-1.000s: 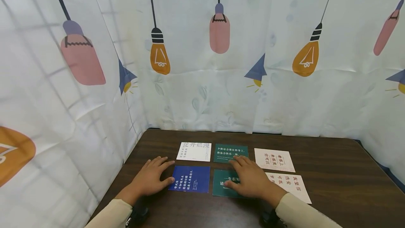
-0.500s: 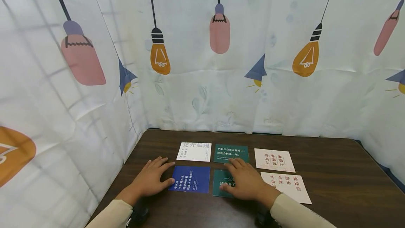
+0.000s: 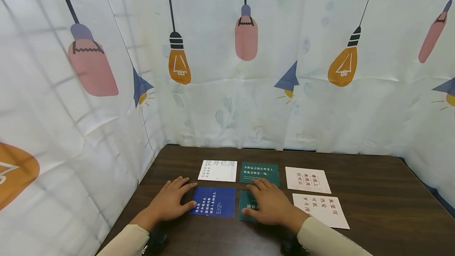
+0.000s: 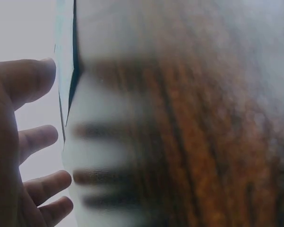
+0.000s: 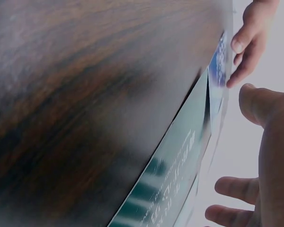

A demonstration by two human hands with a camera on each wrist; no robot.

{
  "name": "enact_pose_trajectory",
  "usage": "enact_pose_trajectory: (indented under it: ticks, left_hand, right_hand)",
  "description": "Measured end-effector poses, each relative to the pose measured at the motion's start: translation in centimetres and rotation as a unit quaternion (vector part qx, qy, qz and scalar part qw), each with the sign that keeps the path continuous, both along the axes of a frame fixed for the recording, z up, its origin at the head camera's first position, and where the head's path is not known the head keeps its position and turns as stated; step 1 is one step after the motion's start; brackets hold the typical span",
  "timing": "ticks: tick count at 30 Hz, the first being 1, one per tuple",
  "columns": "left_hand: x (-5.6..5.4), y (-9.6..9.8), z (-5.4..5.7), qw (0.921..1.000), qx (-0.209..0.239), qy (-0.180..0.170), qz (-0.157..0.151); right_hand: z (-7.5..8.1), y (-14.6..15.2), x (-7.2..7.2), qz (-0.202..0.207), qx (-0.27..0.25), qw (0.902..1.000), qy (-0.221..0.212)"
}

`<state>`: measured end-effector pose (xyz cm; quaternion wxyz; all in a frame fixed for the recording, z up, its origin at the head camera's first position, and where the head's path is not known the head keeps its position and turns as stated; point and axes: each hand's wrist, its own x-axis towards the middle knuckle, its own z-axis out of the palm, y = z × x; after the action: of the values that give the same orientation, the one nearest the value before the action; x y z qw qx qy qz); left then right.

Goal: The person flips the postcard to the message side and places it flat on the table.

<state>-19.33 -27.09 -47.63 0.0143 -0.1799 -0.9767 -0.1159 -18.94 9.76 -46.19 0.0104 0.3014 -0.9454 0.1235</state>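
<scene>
Six flat printed cards lie on the dark wooden table in two rows. My left hand (image 3: 168, 200) is beside the blue card (image 3: 222, 204), fingers spread and thumb tip overlapping its left edge. The right hand (image 3: 271, 204) is over the lower green card (image 3: 245, 198), hiding its right part; its fingertips reach the bottom edge of the upper green card (image 3: 261, 169). In the right wrist view, its fingers (image 5: 236, 189) are spread above the green card (image 5: 173, 156), with a gap below them. Both hands are without anything in their grasp.
A white card (image 3: 218, 172) lies behind the blue one. Two pale cards with red lettering, an upper one (image 3: 308, 179) and a lower one (image 3: 328, 210), lie on the right. The table (image 3: 384, 192) meets a white curtain (image 3: 213, 117) printed with lamps at the back and left.
My right hand has slid left across the lower green card, baring more of the lower pale card and covering more of the green lettering. The left hand stays almost where it was.
</scene>
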Motion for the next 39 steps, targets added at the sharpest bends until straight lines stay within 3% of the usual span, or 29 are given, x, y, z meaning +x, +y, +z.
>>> enact_pose_trajectory:
  ticks: [39]
  left_hand:
    - [-0.2, 0.1, -0.2, 1.0000, -0.004, -0.005, -0.003]
  right_hand:
    - [-0.9, -3.7, -0.7, 0.000, 0.039, 0.9991, -0.019]
